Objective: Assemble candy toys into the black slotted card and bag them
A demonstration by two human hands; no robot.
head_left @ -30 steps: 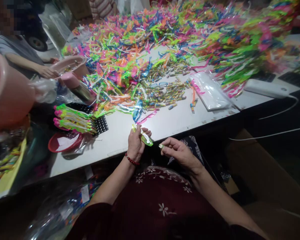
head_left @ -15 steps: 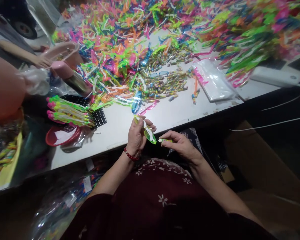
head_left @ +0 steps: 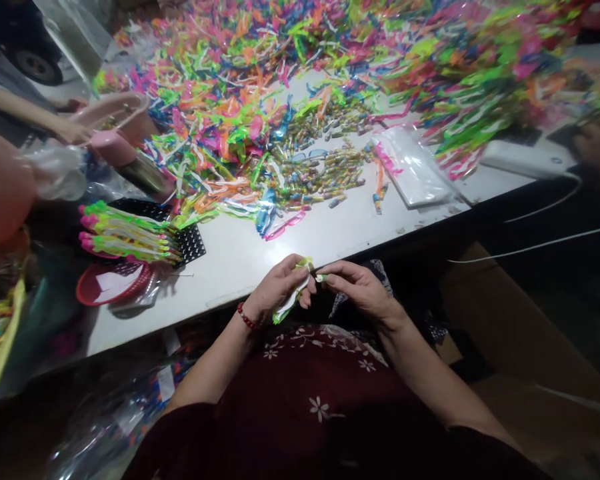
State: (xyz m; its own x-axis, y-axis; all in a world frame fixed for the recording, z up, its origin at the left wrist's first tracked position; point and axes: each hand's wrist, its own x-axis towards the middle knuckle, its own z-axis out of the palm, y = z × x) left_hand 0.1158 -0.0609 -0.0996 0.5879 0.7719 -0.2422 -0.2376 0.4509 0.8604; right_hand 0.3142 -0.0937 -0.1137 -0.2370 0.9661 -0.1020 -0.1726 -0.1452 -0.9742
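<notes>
My left hand (head_left: 279, 285), with a red bead bracelet at the wrist, is closed around a yellow-green plastic piece with a white strip (head_left: 289, 304). The piece slants down and left out of the fingers. Just to its right, my right hand (head_left: 364, 290) pinches a small green tube with a white tip (head_left: 322, 278), mostly hidden by the fingers. The tube's tip is close to the left fingers; whether they touch, I cannot tell. Both hands are over the front edge of the white table (head_left: 240, 257).
Many short patterned tubes (head_left: 330, 173) lie beyond my hands, before a heap of bright plastic pieces (head_left: 220, 80). Left are a black rack (head_left: 193, 243), a red basket (head_left: 87, 287) and a pink-capped bottle (head_left: 115, 150). Right lies a clear packet (head_left: 415, 173). Other people's hands show at both sides.
My left hand has turned the plastic piece, so its lower end now points down-left instead of down-right. The two hands are closer together. The view has shifted slightly.
</notes>
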